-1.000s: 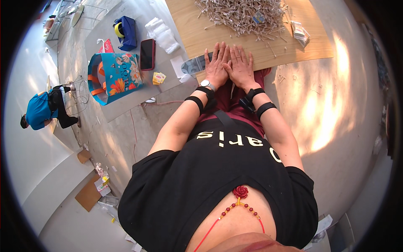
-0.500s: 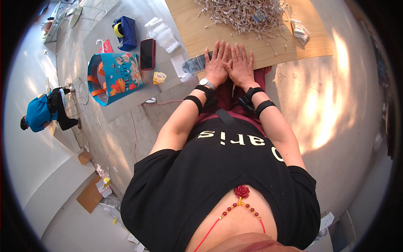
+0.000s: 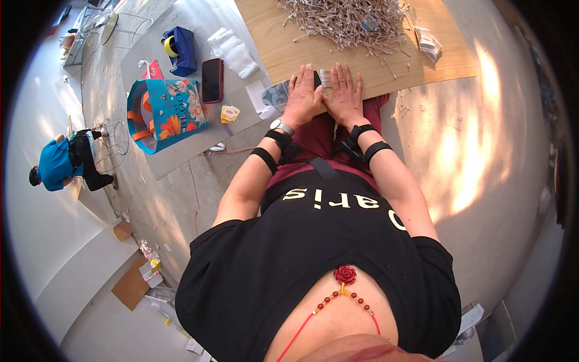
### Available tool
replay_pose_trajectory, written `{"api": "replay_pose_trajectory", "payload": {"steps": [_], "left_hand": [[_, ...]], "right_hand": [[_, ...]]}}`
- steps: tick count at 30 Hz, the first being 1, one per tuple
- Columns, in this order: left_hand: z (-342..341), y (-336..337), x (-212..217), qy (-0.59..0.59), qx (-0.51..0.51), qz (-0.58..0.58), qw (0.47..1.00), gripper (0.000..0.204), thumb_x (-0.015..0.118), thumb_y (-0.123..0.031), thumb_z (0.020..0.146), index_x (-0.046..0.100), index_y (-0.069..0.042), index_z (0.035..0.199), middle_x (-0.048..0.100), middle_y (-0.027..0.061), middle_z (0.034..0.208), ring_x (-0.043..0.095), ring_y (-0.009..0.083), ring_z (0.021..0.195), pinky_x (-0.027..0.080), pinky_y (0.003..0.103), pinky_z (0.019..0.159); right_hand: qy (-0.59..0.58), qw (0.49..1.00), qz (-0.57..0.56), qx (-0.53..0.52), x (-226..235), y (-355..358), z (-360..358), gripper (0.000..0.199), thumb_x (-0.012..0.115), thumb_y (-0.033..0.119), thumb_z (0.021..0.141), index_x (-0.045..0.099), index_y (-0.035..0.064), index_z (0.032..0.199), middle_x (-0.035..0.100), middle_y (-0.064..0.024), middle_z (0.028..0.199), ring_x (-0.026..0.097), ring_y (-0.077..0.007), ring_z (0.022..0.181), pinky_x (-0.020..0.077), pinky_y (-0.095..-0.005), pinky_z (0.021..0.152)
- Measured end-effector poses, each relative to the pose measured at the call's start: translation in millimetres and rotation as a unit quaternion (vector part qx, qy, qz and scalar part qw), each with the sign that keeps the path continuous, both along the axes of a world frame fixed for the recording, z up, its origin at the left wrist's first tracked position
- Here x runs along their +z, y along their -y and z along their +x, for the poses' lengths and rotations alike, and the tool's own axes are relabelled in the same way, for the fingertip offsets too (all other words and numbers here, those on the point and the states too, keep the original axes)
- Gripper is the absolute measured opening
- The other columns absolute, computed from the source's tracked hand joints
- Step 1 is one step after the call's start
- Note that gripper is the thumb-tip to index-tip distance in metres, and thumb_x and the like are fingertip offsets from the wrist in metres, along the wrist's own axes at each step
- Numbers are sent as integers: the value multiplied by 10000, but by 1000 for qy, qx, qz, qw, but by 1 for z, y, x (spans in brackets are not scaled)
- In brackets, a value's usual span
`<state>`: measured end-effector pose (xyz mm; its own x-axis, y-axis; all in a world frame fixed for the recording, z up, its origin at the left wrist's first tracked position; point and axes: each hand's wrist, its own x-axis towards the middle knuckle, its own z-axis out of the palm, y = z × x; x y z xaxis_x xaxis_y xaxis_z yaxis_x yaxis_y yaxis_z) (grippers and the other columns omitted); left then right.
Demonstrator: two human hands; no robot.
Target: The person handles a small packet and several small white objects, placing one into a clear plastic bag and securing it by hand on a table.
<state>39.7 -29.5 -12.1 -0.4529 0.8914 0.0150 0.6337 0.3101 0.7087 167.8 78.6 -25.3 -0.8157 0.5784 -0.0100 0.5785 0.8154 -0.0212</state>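
My left hand [image 3: 303, 99] lies flat with its fingers stretched out, at the near edge of a wooden tabletop [image 3: 274, 57]. Under it is a flat grey patterned piece [image 3: 276, 95] with a dark end showing past the fingertips. My right hand [image 3: 344, 95] also rests flat, fingers extended, close beside the left. A small row of cotton swabs [image 3: 325, 78] lies side by side between the hands; part of it is hidden under the right fingers. Beyond my fingertips spreads a large heap of loose cotton swabs [image 3: 347, 24].
Small packs of swabs [image 3: 428, 43] sit at the board's right. On the grey surface to the left are a blue tape dispenser [image 3: 180, 51], clear plastic bags [image 3: 234, 53], a phone [image 3: 212, 80], yellow cards [image 3: 229, 114] and a floral bag [image 3: 169, 111]. A person in blue [image 3: 57, 160] is farther left.
My left hand has slid a little to the left, away from the right hand. The row of swabs and the dark end of the patterned piece now show more between them.
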Motion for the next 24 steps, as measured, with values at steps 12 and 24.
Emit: {"api": "replay_pose_trajectory", "payload": {"steps": [12,24], "left_hand": [[35,-14,-4,-116,-1,-43,992,943,423,-640,1014,174,34,1625,162,212,1709,60,318,1608,-7,539,1264],[36,-14,-7,-136,-12,-58,989,898,395,-618,1035,172,14,1633,137,194,1720,46,310,1610,-11,544,1260]], "right_hand": [[41,999,-16,20,8,-1,2,790,429,391,1001,123,86,1663,46,-95,1748,-31,-308,1612,-41,-567,1274],[50,998,-6,22,9,-1,1,782,423,391,1010,117,95,1666,54,-88,1748,-26,-307,1612,-40,-534,1281]]}}
